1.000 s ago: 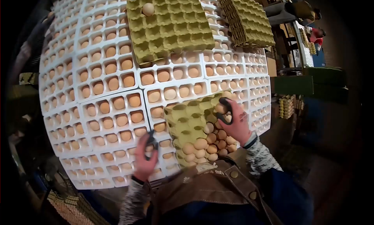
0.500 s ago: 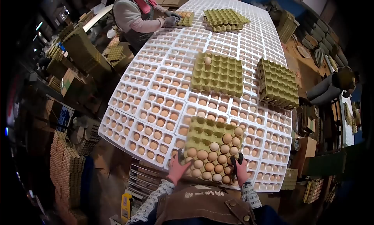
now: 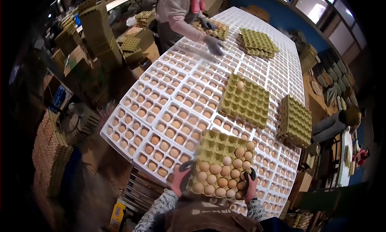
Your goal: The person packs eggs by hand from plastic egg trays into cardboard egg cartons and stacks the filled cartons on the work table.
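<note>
A green pulp egg tray (image 3: 217,144), partly filled with brown eggs (image 3: 222,182), is held just in front of my apron. My left hand (image 3: 181,179), in a pink glove with dark fingertips, grips its left edge. On the opposite edge, my right hand (image 3: 251,185) in a matching glove has its fingers curled around the side. Eggs fill the near rows and the right side; the far-left cups have none. Beneath lie white trays (image 3: 132,156) with eggs in square cells. My thumbs and fingers under the tray are partly hidden.
A stack of green trays (image 3: 245,101) with one egg on top sits ahead, another stack (image 3: 295,120) to its right, and more trays (image 3: 259,42) farther back. Across the table a co-worker (image 3: 179,21) reaches over the cells. Stacked egg trays (image 3: 50,151) stand at left.
My view has turned left. Both hands still hold the egg tray, its eggs looking the same. The co-worker's one gloved hand has moved away from their tray, out over the white cells.
</note>
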`<state>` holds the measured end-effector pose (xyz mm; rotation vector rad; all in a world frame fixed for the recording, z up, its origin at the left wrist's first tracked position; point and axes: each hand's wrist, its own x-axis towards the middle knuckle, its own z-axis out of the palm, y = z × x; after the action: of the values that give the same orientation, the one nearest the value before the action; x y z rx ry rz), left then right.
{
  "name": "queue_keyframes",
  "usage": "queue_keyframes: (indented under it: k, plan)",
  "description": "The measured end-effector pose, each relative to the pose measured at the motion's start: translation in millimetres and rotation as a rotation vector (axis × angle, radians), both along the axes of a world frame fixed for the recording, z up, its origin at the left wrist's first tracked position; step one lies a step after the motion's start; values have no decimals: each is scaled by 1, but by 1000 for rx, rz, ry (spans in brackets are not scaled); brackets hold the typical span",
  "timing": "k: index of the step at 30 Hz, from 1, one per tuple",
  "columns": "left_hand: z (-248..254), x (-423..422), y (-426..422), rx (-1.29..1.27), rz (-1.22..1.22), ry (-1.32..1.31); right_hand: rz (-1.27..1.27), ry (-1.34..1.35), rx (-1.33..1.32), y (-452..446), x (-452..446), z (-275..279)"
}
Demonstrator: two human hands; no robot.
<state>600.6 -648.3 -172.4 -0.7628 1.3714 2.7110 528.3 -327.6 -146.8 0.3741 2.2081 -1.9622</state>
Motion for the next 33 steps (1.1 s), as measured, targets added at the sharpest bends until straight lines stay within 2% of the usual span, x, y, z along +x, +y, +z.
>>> queue_keyframes:
  k: [2, 3, 4, 5, 6, 8, 9, 10, 11, 12, 13, 14, 16, 18, 20, 22, 24, 25, 26, 27, 28, 29, 30, 31, 32, 33]
  plan:
    - [7, -4, -15, 210, 103, -103, 12, 33, -41, -26, -27, 5]
    - [-1, -8, -34, -191, 37, 30, 49, 13, -51, -44, -42, 16]
    - [-29, -6, -51, 72, 99, -4, 75, -15, -59, -64, -58, 27]
    - [-57, -5, -68, 330, 185, -49, 36, -66, -176, -91, -74, 37]
    - [-28, -18, -84, 241, 218, -3, 79, -71, -171, -115, -94, 41]
    - [20, -47, -138, 98, 134, 85, 183, 67, -133, -170, -140, 30]
    - [34, -60, -154, -420, 142, 128, 225, 87, -101, -201, -163, 26]
    - [10, -65, -187, -377, 149, 135, 274, 142, -38, -233, -185, 27]
    - [-14, -69, -220, -335, 157, 143, 293, 212, -33, -260, -210, -12]
    - [-37, -74, -253, -292, 165, 150, 351, 275, 74, -292, -223, 6]
    - [-31, -86, -270, -325, 208, 152, 383, 310, 253, -320, -249, -35]
    - [-21, -95, -281, -420, 236, 151, 449, 202, 120, -346, -260, -37]
    - [-10, -99, -294, -948, 192, 174, 539, 201, 275, -378, -269, -10]
    - [1, -99, -297, -1215, 178, 179, 651, 243, 158, -386, -271, 3]
    - [-12, -90, -298, -454, 313, -38, 645, 262, 73, -368, -265, 7]
    - [7, -93, -282, -559, 240, -319, 565, 257, 103, -328, -246, 18]
    - [-163, -46, -393, -732, 252, 24, 447, 403, 181, -269, -224, -7]
    - [-110, -63, -347, -991, 483, -113, 416, 338, 182, -230, -204, 8]
    - [-75, -81, -307, -1134, 617, -170, 386, 278, 178, -188, -180, 24]
    - [-58, -92, -278, -1177, 664, -150, 310, 183, 208, -148, -154, 25]
    - [-45, -101, -249, -1180, 644, -95, 277, 270, 363, -106, -125, 18]
    - [-35, -110, -216, -1146, 569, -22, 218, 167, 367, -65, -94, 7]
    - [-26, -121, -179, -1088, 441, 57, 144, 145, 506, -28, -58, 11]
    - [-15, -128, -140, -1006, 270, 142, 41, 80, 369, 5, -26, 16]
    - [-4, -134, -98, -931, 74, 212, -70, 116, 493, 34, 10, 17]
    - [7, -135, -52, -872, -131, 273, -138, 44, 440, 66, 43, 19]
